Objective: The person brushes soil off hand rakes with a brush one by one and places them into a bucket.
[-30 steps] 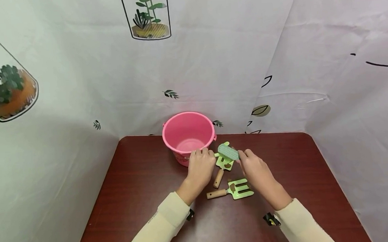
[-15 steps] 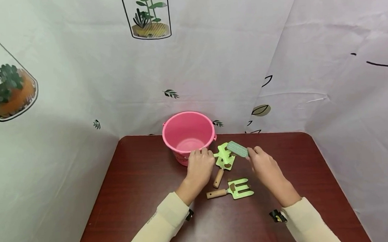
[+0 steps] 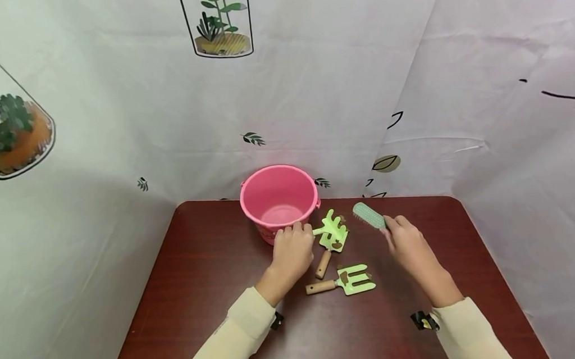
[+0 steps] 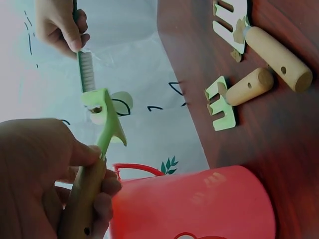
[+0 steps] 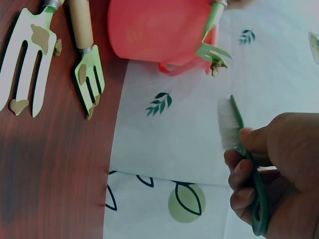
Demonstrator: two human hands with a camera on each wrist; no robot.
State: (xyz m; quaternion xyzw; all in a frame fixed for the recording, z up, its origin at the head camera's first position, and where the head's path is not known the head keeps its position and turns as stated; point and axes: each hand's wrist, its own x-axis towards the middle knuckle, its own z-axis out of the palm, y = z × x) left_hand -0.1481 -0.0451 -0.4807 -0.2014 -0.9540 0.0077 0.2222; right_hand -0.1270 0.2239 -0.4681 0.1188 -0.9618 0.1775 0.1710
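My left hand (image 3: 293, 249) grips the wooden handle of a small light-green garden rake (image 4: 110, 127), raised in front of the pink bucket (image 3: 281, 225). A brown lump clings to the rake's tines in the right wrist view. My right hand (image 3: 409, 243) holds a green brush (image 3: 369, 216) by its handle, with pale bristles (image 5: 228, 122) facing the rake. In the head view a gap separates brush and rake. Below the rake lies a small green hand fork (image 3: 334, 244), partly covered by it. Nearer me is a larger garden fork (image 3: 356, 280). Both forks carry brown patches.
The bucket stands upright near the back edge of the dark red-brown table (image 3: 213, 264). Behind and beside the table hangs white cloth (image 3: 342, 96) printed with plants and leaves. Both forks lie between my forearms.
My right hand has carried the brush rightward, from overlapping the rake to apart from it. My left hand, still gripping the rake, has shifted slightly left. The forks and bucket stay put.
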